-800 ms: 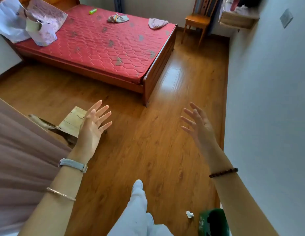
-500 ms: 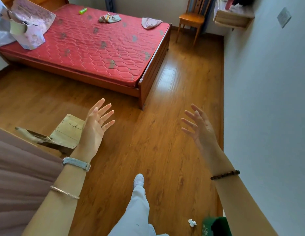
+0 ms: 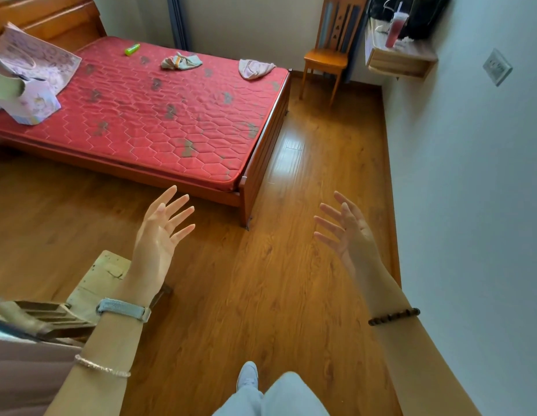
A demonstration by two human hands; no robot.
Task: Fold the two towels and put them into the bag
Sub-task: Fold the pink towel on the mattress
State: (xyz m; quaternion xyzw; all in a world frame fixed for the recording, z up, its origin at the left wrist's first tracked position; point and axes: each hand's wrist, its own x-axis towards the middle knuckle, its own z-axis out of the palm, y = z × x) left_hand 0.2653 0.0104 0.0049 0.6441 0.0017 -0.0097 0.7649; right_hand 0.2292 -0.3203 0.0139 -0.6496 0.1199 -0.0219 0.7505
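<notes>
Two crumpled towels lie on the far end of the red mattress (image 3: 159, 121): a grey-green one with an orange stripe (image 3: 180, 62) and a pale pink one (image 3: 255, 68) near the far right corner. A pastel patterned bag (image 3: 30, 82) stands open on the mattress at the left edge. My left hand (image 3: 159, 232) and my right hand (image 3: 345, 232) are raised over the wooden floor, fingers spread, holding nothing, well short of the bed.
A small green bottle (image 3: 132, 49) lies on the mattress. A wooden chair (image 3: 327, 60) stands beyond the bed's foot, below a wall shelf (image 3: 396, 60) with a pink drink. A low wooden stool (image 3: 96, 283) is by my left arm. The wall runs along the right.
The view has lifted and moved closer to the bed, so more of the far wall, chair and shelf show. Both hands stay raised and spread in the same pose.
</notes>
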